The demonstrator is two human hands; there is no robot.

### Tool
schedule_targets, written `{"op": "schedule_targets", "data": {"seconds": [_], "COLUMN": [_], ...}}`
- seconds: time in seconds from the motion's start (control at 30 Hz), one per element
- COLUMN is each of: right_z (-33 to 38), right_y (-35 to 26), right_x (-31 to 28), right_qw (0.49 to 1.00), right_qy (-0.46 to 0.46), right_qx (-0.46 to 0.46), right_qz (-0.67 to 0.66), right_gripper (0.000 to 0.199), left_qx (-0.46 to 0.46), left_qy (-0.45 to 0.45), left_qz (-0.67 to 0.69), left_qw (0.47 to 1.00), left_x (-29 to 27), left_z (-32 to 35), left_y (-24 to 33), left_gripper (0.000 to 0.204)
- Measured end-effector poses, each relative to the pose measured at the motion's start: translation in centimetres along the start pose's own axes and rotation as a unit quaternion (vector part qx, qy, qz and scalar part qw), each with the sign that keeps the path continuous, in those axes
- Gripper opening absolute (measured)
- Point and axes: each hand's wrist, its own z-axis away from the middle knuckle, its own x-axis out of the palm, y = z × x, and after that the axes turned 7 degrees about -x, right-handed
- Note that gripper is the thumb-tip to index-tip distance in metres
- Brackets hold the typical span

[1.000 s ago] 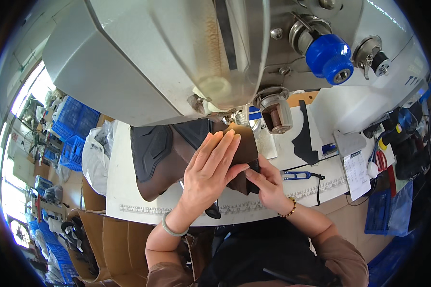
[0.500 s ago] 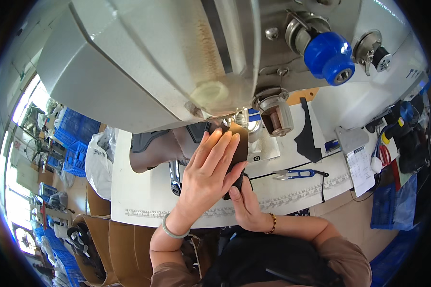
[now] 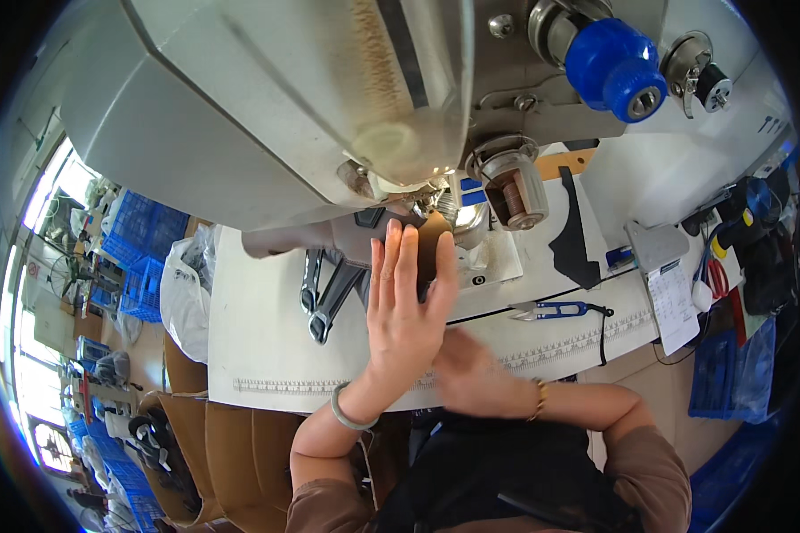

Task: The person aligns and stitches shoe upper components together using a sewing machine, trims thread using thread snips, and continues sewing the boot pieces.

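Observation:
My left hand (image 3: 404,306) lies flat, fingers straight and close together, on a dark brown piece (image 3: 433,242) that sits under the needle area of a large grey sewing machine (image 3: 267,115). The palm covers most of the piece. My right hand (image 3: 476,373) is blurred with motion near the table's front edge, below and right of the left hand and apart from the piece. Whether it holds anything is unclear. A ring-shaped bangle is on my left wrist, a beaded bracelet on my right.
Grey cut pieces (image 3: 329,298) lie left of my left hand on the white table (image 3: 258,346). Blue-handled thread snips (image 3: 551,309), a black shaped piece (image 3: 573,235) and a clipboard (image 3: 671,298) lie to the right. Blue crates (image 3: 142,244) and a white bag (image 3: 185,298) are at left.
My right hand has let go of the dark piece and drawn back toward the table's front edge. My left hand stays flat on the piece, which sits closer under the machine head.

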Motion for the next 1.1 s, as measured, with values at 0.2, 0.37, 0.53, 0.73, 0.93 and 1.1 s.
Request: {"op": "schedule_targets", "data": {"seconds": [0.2,0.37,0.53,0.73,0.93,1.1], "right_z": [-5.9,-6.6,-6.9,-7.2,-7.5,-7.9], "right_y": [3.1,6.0,5.7,5.5,5.2,5.0], "right_x": [-10.1,-9.6,-9.2,-9.6,-9.8,-9.9], "right_qw": [0.948,0.947,0.934,0.944,0.952,0.951], "right_qy": [0.188,0.192,0.211,0.2,0.197,0.21], "right_qx": [-0.078,-0.127,-0.141,-0.109,-0.086,-0.086], "right_qz": [0.244,0.226,0.253,0.239,0.219,0.212], "right_gripper": [0.042,0.035,0.033,0.033,0.038,0.038], "left_qx": [0.043,0.051,0.056,0.011,-0.007,-0.018], "left_qy": [0.096,0.131,0.14,0.114,0.109,0.126], "left_qz": [0.102,0.142,0.155,0.176,0.2,0.203], "left_qw": [0.989,0.98,0.976,0.978,0.974,0.971], "left_x": [1.7,2.3,2.4,2.5,2.7,2.8], "left_z": [0.4,0.1,-0.1,-0.2,-0.6,-0.7], "left_y": [-2.5,-2.7,-3.5,-3.2,-3.6,-3.4], "left_gripper": [0.03,0.024,0.021,0.022,0.029,0.03]}}
